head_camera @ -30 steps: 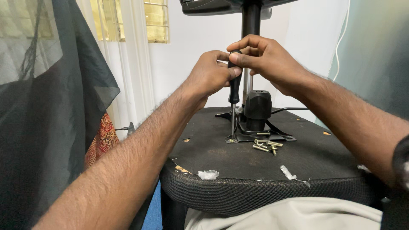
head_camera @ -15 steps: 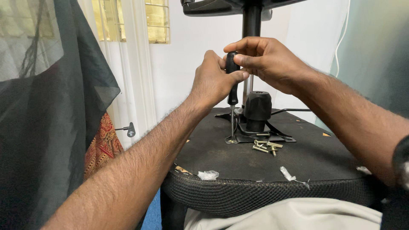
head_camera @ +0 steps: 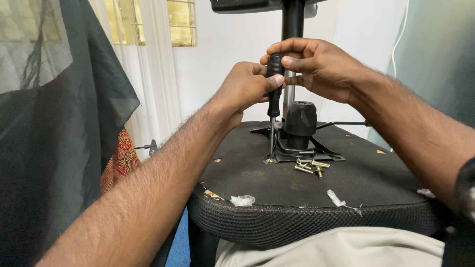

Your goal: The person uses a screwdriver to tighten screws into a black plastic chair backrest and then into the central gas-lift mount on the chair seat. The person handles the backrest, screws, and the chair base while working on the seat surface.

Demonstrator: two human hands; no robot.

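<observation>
An upturned office chair seat (head_camera: 247, 173) lies before me, black underside up, with a metal mounting plate (head_camera: 289, 154) and a black column base (head_camera: 300, 121) at its middle. A black-handled screwdriver (head_camera: 272, 101) stands upright, its tip on a screw (head_camera: 270, 160) at the plate's front left corner. My left hand (head_camera: 245, 89) wraps the handle from the left. My right hand (head_camera: 316, 66) pinches the handle's top from the right. Several loose brass screws (head_camera: 310, 166) lie just right of the tip.
The chair's metal post (head_camera: 292, 29) rises behind my hands. Dark sheer fabric (head_camera: 64, 148) hangs at the left, with a patterned red cloth (head_camera: 118, 160) below it. White paper scraps (head_camera: 243, 200) lie on the seat's near rim. A curtained window (head_camera: 148, 44) is behind.
Both hands have shifted their grip on the screwdriver handle, rotating around it. The tip has stayed on the same screw.
</observation>
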